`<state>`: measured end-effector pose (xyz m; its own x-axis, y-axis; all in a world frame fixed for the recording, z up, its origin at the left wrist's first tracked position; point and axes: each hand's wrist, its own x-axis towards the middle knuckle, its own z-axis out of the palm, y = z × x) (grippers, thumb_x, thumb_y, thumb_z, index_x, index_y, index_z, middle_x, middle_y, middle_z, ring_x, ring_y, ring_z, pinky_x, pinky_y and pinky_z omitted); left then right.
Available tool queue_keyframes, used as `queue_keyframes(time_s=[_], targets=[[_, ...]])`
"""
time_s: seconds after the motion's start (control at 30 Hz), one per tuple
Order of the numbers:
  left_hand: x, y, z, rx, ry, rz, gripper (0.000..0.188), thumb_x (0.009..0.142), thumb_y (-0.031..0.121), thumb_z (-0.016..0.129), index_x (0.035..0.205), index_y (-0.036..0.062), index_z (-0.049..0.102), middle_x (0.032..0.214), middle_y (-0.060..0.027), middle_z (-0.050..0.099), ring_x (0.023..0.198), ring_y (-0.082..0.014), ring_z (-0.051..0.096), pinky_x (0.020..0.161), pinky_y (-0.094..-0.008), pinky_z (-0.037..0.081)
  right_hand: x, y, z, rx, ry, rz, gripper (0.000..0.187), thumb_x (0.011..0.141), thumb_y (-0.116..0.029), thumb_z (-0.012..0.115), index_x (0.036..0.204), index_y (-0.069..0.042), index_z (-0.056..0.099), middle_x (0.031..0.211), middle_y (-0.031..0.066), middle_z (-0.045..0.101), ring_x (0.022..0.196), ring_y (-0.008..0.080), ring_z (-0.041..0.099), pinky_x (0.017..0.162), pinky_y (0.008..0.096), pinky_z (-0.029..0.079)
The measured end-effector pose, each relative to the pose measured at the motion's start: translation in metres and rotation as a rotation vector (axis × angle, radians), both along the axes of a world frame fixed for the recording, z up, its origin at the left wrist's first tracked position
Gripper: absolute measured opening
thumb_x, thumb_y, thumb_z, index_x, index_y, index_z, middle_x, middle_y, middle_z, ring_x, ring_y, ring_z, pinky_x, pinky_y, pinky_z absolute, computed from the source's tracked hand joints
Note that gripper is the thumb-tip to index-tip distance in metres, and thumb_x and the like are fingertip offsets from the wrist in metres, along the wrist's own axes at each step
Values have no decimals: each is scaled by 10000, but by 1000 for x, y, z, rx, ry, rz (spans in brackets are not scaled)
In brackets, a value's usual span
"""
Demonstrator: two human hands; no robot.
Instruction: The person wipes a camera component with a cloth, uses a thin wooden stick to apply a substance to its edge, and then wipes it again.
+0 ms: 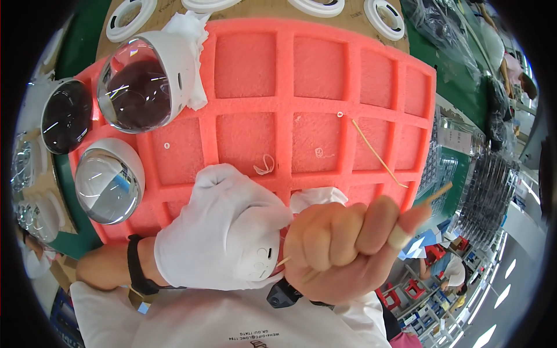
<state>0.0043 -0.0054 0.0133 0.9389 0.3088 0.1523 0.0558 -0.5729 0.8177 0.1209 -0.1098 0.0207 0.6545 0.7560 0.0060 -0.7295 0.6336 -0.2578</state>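
My left hand (217, 223), in a white glove, is closed around a white rounded plastic housing (259, 264) with a small dark slot, held close to my body. My bare right hand (342, 246) is curled in a fist around a thin wooden stick (439, 193). One end of the stick sticks out past the thumb, which has a pale band around it; the other end points at the housing. Beneath both hands lies a pink foam tray (284, 105) with square compartments. A crumpled white cloth-like piece (319, 199) sits just beyond my right hand.
On the tray's left stand a large dark dome (138, 93) in a white housing, a clear dome (107, 188) and another dark dome (67, 117). Another thin stick (377, 152) and a loose thread (265, 166) lie on the foam. White rings (384, 20) rest on cardboard behind.
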Motion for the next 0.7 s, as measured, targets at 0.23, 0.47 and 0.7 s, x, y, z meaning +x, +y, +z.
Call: queue_keyframes(time_s=[0.23,0.47,0.7], targets=[[-1,1,1,-58,19,-11,605,589,190,868,1117,100,586,1035,-61,571,897,-278,562,856,-439,385,6,4,1,-9,-148,-9,541,1091,-552,189,754,-140,284,528,-10,256,411,101,177,365,267,152],[-4,-1,1,-53,19,10,578,597,211,868,1108,114,617,1027,-58,555,909,-269,549,873,-435,379,-1,7,-1,5,-268,37,581,1078,-586,188,732,-133,300,518,-8,278,402,99,208,358,269,154],[-5,-1,2,-171,110,-57,611,586,255,903,1115,116,631,1084,-59,538,952,-272,538,895,-427,374,5,-3,0,26,-105,65,576,1089,-557,187,732,-120,306,518,-6,265,410,102,190,365,267,158]])
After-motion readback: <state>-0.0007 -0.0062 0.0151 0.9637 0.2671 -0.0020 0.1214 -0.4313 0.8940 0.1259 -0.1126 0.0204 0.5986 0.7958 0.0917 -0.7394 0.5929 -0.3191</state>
